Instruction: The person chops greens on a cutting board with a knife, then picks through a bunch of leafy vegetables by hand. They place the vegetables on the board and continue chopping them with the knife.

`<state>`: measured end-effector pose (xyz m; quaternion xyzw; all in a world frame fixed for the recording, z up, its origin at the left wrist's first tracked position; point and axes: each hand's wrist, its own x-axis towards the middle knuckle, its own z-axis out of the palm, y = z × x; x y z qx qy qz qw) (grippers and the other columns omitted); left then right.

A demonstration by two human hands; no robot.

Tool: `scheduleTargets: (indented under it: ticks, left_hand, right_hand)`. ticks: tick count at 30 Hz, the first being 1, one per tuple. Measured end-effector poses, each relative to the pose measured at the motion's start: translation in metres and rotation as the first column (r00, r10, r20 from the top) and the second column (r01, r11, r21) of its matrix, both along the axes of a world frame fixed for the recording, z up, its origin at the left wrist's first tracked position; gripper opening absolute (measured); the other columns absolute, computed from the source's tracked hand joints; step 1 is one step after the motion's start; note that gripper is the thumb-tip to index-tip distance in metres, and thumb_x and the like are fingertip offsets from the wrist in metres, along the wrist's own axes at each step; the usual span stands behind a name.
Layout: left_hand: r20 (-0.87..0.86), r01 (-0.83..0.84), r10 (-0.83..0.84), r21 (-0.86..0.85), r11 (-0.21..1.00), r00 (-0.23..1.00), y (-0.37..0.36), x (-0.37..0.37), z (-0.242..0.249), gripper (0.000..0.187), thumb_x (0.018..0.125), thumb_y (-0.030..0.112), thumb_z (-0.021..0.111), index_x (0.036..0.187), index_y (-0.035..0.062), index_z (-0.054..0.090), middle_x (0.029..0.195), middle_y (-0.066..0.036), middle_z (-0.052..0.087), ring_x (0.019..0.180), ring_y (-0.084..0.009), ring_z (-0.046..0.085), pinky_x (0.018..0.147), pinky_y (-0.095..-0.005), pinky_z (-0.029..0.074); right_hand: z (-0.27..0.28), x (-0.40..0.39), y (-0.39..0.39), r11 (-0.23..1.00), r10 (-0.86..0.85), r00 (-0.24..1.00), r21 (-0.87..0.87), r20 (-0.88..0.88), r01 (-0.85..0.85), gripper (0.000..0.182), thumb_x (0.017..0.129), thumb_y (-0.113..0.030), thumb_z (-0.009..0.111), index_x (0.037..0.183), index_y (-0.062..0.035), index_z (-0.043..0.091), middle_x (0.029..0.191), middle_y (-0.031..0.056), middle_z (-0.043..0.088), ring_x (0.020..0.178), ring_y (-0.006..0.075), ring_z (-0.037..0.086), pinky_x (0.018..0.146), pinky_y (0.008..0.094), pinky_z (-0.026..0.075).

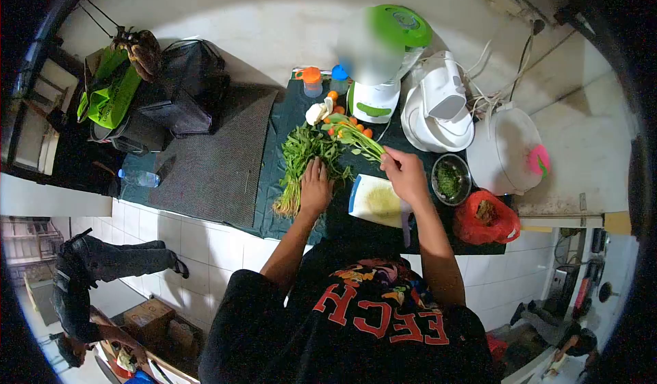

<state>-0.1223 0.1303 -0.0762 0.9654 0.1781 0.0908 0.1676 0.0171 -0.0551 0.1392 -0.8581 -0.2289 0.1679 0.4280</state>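
Observation:
My right hand [405,173] pinches the stem ends of a small bunch of leafy greens [356,138], whose leaves point away to the left. Under my left hand [316,187] lies a large pile of leafy greens [308,148], with roots at its near end; the fingers rest stretched out on the leaves. Just below my right hand is a white cutting board [378,201] with a blue edge. A knife [406,228] seems to lie by the board's right side, partly hidden by my forearm. Several small tomatoes [368,133] and a white vegetable piece [317,112] sit beyond the greens.
At the back stand a blender [375,100], a white appliance [441,100] and an orange-lidded container [312,80]. To the right are a metal bowl of chopped greens [450,180], a white bucket [503,151] and a red plastic bag [479,223]. A bottle [139,177] lies left. Other people are behind.

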Motion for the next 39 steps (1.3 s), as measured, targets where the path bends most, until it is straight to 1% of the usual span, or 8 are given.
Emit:
scheduleTargets:
  ticks: [7,9,13,15,16,20,31,39]
  left_hand:
    - [0.398,0.074,0.014,-0.205,0.976,0.917,-0.012,-0.01,0.123,0.057,0.087,0.014,0.071,0.139,0.0036,0.049,0.14,-0.019,0.05,0.126,-0.0406,0.05,0.109,-0.0485,0.039]
    - [0.438,0.405,-0.311,-0.138,0.904,0.844,-0.016,-0.003,0.173,0.056,0.091,0.022,0.07,0.14,0.0035,0.05,0.139,-0.019,0.051,0.127,-0.0399,0.05,0.109,-0.0476,0.04]
    - [0.38,0.595,-0.475,-0.322,0.737,0.794,-0.028,0.013,0.171,0.057,0.094,0.031,0.067,0.14,0.0027,0.05,0.133,-0.023,0.058,0.121,-0.0417,0.055,0.103,-0.0464,0.045]
    - [0.097,0.542,-0.579,-0.502,0.674,0.81,-0.027,0.021,0.165,0.06,0.095,0.037,0.065,0.141,0.0016,0.049,0.125,-0.026,0.063,0.112,-0.0444,0.061,0.095,-0.0472,0.05]
    - [0.194,0.595,-0.581,-0.468,0.654,0.791,-0.027,0.022,0.153,0.054,0.096,0.028,0.063,0.14,0.0004,0.048,0.107,-0.029,0.067,0.095,-0.0465,0.065,0.083,-0.0494,0.052]
    - [0.297,0.596,-0.523,-0.512,0.619,0.799,-0.024,0.017,0.143,0.038,0.098,0.015,0.059,0.131,-0.0018,0.055,0.114,-0.027,0.066,0.102,-0.0463,0.063,0.089,-0.0482,0.051]
    - [0.221,0.526,-0.505,-0.591,0.611,0.835,-0.034,0.001,0.166,0.04,0.102,0.023,0.056,0.134,-0.0013,0.055,0.125,-0.025,0.063,0.116,-0.042,0.062,0.1,-0.0435,0.048]
    - [0.213,0.436,-0.425,-0.718,0.542,0.88,-0.037,0.0,0.161,0.034,0.104,0.029,0.053,0.109,-0.0033,0.063,0.095,-0.02,0.067,0.086,-0.0286,0.064,0.081,-0.0397,0.049]
  right_hand:
    - [-0.007,0.003,-0.028,0.98,0.172,0.985,-0.097,-0.032,-0.174,0.032,0.096,-0.018,0.061,0.121,0.0016,0.068,0.081,0.0137,0.073,0.069,0.0177,0.067,0.067,0.0329,0.052]
    - [-0.009,0.002,-0.029,0.933,0.322,0.934,-0.115,-0.154,-0.34,0.028,0.096,-0.019,0.061,0.113,0.0017,0.07,0.077,0.0121,0.071,0.068,0.0168,0.065,0.067,0.0335,0.052]
    - [-0.022,-0.001,-0.03,0.858,0.493,0.857,-0.081,-0.152,-0.508,0.024,0.097,-0.02,0.061,0.095,0.0022,0.068,0.071,0.01,0.067,0.065,0.0153,0.061,0.066,0.0348,0.05]
    - [-0.016,-0.002,-0.032,0.857,0.486,0.85,-0.079,-0.202,-0.509,0.023,0.097,-0.019,0.061,0.098,0.0024,0.068,0.072,0.0085,0.068,0.066,0.0147,0.062,0.066,0.0335,0.051]
    - [-0.013,-0.004,-0.034,0.858,0.476,0.841,-0.073,-0.258,-0.508,0.023,0.098,-0.019,0.061,0.101,0.0027,0.068,0.074,0.0071,0.068,0.067,0.014,0.062,0.066,0.0322,0.051]
    - [-0.008,-0.014,-0.048,0.948,0.319,0.845,0.151,-0.428,-0.282,0.022,0.1,-0.015,0.061,0.113,0.0023,0.065,0.084,0.0041,0.069,0.069,0.0085,0.061,0.062,0.0267,0.051]
    - [-0.012,-0.029,-0.065,0.96,0.243,0.914,0.214,-0.324,-0.18,0.032,0.096,-0.007,0.065,0.126,0.0015,0.062,0.101,0.0081,0.071,0.086,0.0111,0.068,0.075,0.0276,0.057]
    - [-0.007,-0.043,-0.073,0.973,0.143,0.97,0.207,-0.196,-0.101,0.032,0.093,-0.008,0.069,0.124,-0.0027,0.065,0.097,0.008,0.073,0.077,0.011,0.068,0.072,0.0281,0.055]
